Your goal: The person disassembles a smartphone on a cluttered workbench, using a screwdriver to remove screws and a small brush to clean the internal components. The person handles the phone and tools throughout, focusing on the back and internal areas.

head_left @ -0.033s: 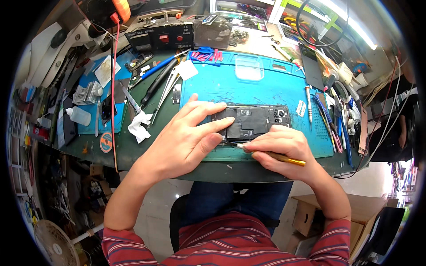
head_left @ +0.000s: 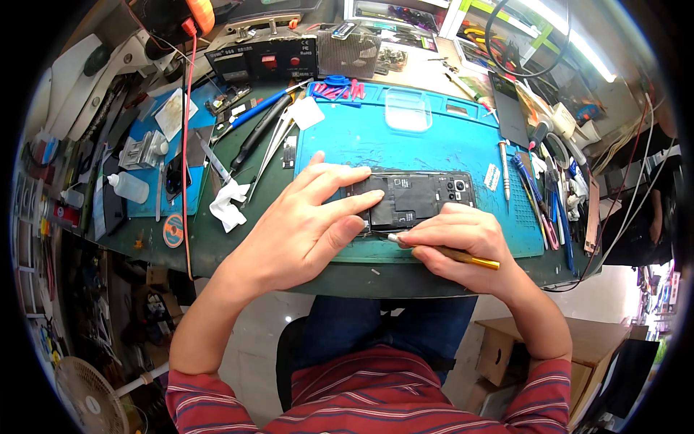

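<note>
An opened black smartphone [head_left: 416, 198] lies lengthwise on the blue work mat [head_left: 347, 145], its inner side up and its camera cluster at the right end. My left hand [head_left: 303, 224] rests over the phone's left end. Its fingers are spread, two of them on the phone and the thumb by the near edge. Pinched in my right hand [head_left: 463, 242] is a slim gold-handled tool [head_left: 473, 259] with a pale collar. The tool's thin tip meets the phone's near long edge, close to my left thumb; its exact shape is too small to make out.
A clear plastic box [head_left: 407, 110] stands at the mat's far side. Tweezers [head_left: 271, 152], a crumpled white tissue [head_left: 229, 205] and a white bottle [head_left: 129, 188] lie to the left. Screwdrivers [head_left: 504, 170] and other tools crowd the right. Behind sits a black device [head_left: 264, 61].
</note>
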